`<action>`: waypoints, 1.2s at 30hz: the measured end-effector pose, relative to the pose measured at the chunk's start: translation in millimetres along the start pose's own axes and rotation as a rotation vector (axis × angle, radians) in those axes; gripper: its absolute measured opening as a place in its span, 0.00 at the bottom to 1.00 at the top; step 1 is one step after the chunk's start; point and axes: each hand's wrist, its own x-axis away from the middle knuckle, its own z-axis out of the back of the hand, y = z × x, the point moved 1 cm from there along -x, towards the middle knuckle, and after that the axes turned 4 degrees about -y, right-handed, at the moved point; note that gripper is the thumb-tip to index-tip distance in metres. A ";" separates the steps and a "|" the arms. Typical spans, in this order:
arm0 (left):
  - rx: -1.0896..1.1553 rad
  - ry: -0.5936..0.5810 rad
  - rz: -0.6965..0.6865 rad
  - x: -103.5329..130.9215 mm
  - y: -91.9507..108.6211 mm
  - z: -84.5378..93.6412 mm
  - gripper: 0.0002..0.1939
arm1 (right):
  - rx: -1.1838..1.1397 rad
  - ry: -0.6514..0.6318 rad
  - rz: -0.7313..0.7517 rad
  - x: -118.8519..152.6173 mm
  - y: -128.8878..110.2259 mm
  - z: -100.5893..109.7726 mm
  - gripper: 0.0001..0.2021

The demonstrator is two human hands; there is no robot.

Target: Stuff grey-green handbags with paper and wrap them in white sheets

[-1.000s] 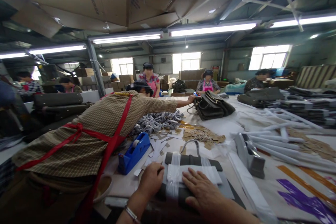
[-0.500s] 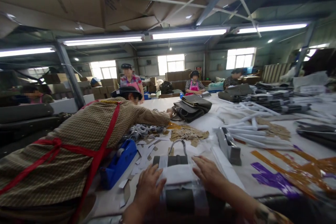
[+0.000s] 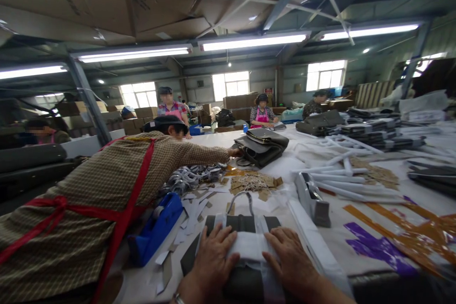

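In front of me on the table lies a dark handbag [image 3: 245,278], its thin grey handle loop [image 3: 242,195] pointing away from me. A white wrapping strip [image 3: 245,248] crosses the bag's middle, and clear bands run lengthwise along both sides. My left hand [image 3: 215,256] rests flat on the left of the bag, fingers spread over the band and the edge of the white strip. Opposite it, my right hand [image 3: 288,256] lies open on the right side, its fingers at the other end of the strip. Both palms hide parts of the bag.
Left of the bag stands a blue tape dispenser [image 3: 156,228]; a grey dispenser [image 3: 312,202] is on the right. Orange and purple tape strips [image 3: 381,247] and white rolls [image 3: 342,185] lie right. A co-worker in a checked top [image 3: 107,190] leans in, reaching to a dark bag [image 3: 261,145].
Both my hands have moved inward onto the bag's top, the left to the right and the right lower. More of the bag's left side shows. The co-worker's arm still reaches to the far bag.
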 end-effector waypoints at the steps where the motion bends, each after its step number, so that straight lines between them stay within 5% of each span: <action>1: -0.007 0.007 -0.012 0.2 -1.0 -0.3 0.28 | -0.004 -0.002 0.007 -0.1 -1.2 1.8 0.10; 9: -0.002 -0.022 -0.190 -2.2 17.9 0.1 0.32 | -0.004 -0.007 0.049 -1.0 -1.0 0.7 0.05; 24: 0.016 0.013 -0.245 2.7 21.3 -24.5 0.35 | 0.019 -0.007 0.091 4.8 -1.0 -1.1 0.05; 32: 0.088 -0.087 -0.167 9.3 37.7 1.2 0.37 | -0.027 -0.055 0.027 4.0 3.1 -5.9 0.08; 36: 0.067 -0.069 -0.119 20.8 16.5 4.2 0.33 | -0.133 0.010 -0.088 15.7 33.7 -24.0 0.20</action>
